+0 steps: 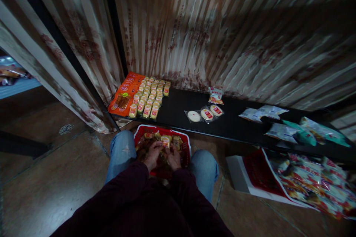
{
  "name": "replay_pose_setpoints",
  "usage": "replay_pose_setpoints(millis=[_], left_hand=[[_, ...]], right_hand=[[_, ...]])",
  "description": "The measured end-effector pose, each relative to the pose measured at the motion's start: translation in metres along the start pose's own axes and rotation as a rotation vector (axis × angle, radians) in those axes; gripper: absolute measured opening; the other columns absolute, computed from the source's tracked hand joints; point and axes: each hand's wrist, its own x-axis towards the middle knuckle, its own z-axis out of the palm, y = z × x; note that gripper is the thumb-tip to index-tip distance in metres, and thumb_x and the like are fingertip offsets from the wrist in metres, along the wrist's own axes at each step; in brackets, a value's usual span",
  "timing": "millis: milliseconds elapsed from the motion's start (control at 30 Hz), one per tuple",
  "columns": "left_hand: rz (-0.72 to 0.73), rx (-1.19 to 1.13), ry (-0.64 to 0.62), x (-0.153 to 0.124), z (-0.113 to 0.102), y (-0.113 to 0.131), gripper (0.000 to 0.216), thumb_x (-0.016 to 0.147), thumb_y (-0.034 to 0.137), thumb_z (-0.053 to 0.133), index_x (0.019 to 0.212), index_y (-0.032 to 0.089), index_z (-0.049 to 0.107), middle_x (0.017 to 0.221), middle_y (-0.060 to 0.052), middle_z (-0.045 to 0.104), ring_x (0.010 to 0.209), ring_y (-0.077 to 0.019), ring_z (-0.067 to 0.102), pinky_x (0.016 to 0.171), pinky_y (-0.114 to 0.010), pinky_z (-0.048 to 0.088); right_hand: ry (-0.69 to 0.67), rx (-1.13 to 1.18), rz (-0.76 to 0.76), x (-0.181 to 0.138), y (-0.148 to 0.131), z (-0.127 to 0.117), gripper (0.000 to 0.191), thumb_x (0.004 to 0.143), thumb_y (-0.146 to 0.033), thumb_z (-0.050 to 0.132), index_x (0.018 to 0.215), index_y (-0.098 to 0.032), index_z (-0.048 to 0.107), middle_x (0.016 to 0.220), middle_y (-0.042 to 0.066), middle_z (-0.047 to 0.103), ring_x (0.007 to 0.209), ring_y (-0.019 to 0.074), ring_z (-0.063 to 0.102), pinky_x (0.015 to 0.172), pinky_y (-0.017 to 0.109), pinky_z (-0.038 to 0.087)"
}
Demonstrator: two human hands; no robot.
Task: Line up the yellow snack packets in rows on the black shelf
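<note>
Both hands are over a red basket with a white rim (188, 142), which sits on the floor between my knees. It holds several small snack cakes in clear wrappers. My left hand (152, 156) and my right hand (174, 158) have their fingers closed at the two sides of one yellow wrapped cake (166, 140) with a red and white label. The fingertips are partly hidden by the dim light. Just beyond the basket, rows of similar yellow wrapped cakes (150, 98) stand on a low black shelf (178, 109).
An orange packet (125, 92) lies left of the rows. Flat round packets (206, 114) and an upright snack bag (216, 95) are mid-shelf; more bags (280, 132) lie right. A box (241, 177) of snack bags stands on the floor. Striped cloth (194, 26) hangs behind.
</note>
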Motion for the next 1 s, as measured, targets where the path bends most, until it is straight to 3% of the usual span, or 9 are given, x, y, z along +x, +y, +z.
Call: replay_pose_setpoints(millis=[267,433,700,1000], left_hand=[[0.082,0.056,-0.035,-0.008,0.008,0.010,0.017,0.056,0.014,0.069,0.072,0.019,0.069,0.077,-0.003,0.068,0.077,-0.0154,0.061,0.080,-0.028,0.047],[0.184,0.107,-0.088,-0.007,0.014,0.019,0.021,0.062,0.010,0.062,0.079,0.019,0.071,0.084,-0.005,0.071,0.085,-0.0173,0.062,0.083,-0.029,0.047],[0.263,0.180,-0.074,-0.004,0.023,0.036,0.026,0.067,0.008,0.059,0.085,0.021,0.072,0.090,-0.004,0.072,0.097,-0.0196,0.062,0.091,-0.031,0.046],[0.337,0.202,-0.030,-0.008,0.036,0.067,0.024,0.066,0.005,0.058,0.081,0.021,0.068,0.086,-0.003,0.069,0.087,-0.0174,0.060,0.090,-0.031,0.045]], right_hand=[[0.041,-0.069,-0.080,0.005,-0.005,-0.005,0.049,0.077,-0.056,0.051,0.106,-0.021,0.070,0.101,0.009,0.074,0.101,0.0265,0.066,0.091,0.041,0.050],[0.112,-0.107,-0.099,0.008,-0.018,-0.007,0.044,0.077,-0.053,0.052,0.102,-0.021,0.071,0.105,0.008,0.072,0.101,0.0255,0.065,0.093,0.039,0.049],[0.110,-0.060,-0.213,0.021,-0.037,-0.007,0.047,0.081,-0.047,0.050,0.117,-0.019,0.063,0.118,0.011,0.067,0.112,0.0246,0.059,0.101,0.041,0.043],[0.139,-0.050,-0.267,0.030,-0.068,-0.008,0.044,0.083,-0.044,0.051,0.119,-0.019,0.058,0.108,0.011,0.070,0.097,0.0217,0.065,0.088,0.036,0.049]])
